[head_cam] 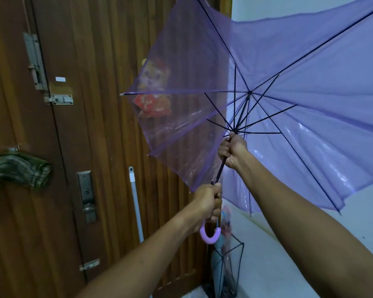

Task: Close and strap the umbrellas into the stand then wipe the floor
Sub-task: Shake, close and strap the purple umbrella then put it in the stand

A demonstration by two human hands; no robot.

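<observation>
Right hand (233, 151): fingers curled tight round the black shaft (221, 168), just below the runner where the stretchers meet. Left hand (207, 203): fingers wrapped round the top of the pink crook handle (210, 235), whose hook shows below the fist. Both hands are on the same shaft, right above left.

Count: one purple translucent umbrella (289, 82), open, held up and tilted to the right, in front of the wooden door (95, 61) and the white wall. One black wire umbrella stand (235, 265) on the floor below the left hand. I see one closed pale blue umbrella (218, 252) in it. One white pole (136, 201) leans on the door. One striped cloth (19, 171) hangs at left.

Writing: one red sticker (155, 100) behind the canopy and one small white label (60, 79), both unreadable.
</observation>
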